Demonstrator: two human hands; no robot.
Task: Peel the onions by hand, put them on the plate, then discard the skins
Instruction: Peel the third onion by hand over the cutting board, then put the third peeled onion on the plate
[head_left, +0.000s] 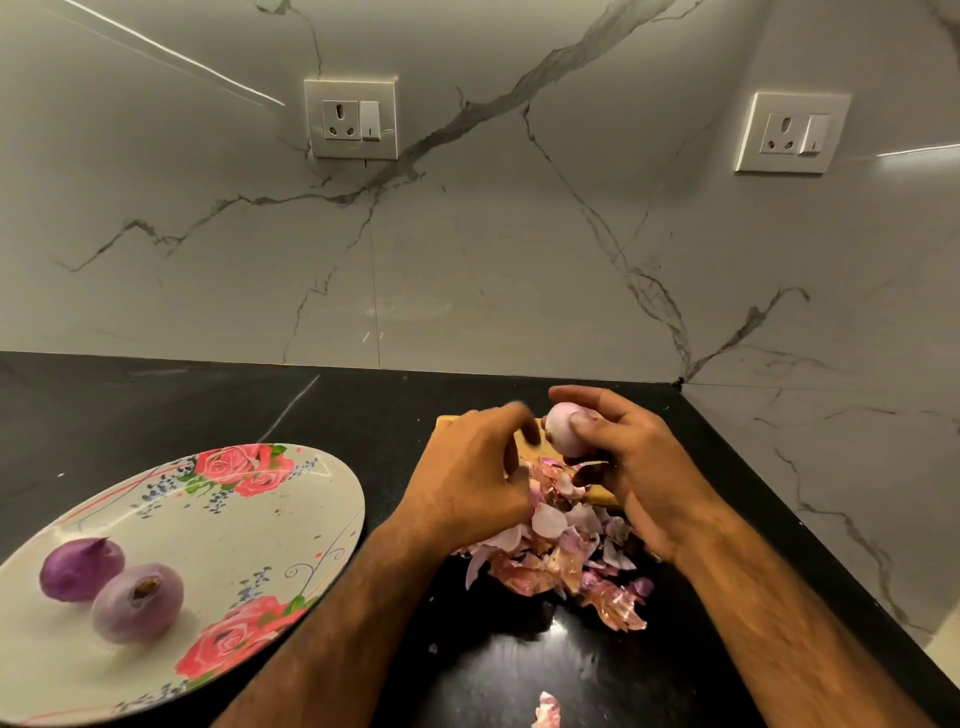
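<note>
My right hand (631, 467) grips a pale purple onion (562, 435) above a wooden board (524, 441), thumb and fingers curled round it. My left hand (467, 467) hovers just left of the onion with curled, blurred fingers; whether it pinches a skin is unclear. A heap of pink and purple onion skins (561, 551) lies under both hands on the black counter. Two peeled onions, a dark purple one (80, 569) and a lighter one (137, 603), sit on the left part of a floral plate (270, 519).
One loose skin scrap (548, 709) lies near the counter's front edge. The black counter (208, 405) meets marble walls behind and at the right, forming a corner (680, 384). Two wall sockets, left one (350, 118) and right one (792, 132), hang above.
</note>
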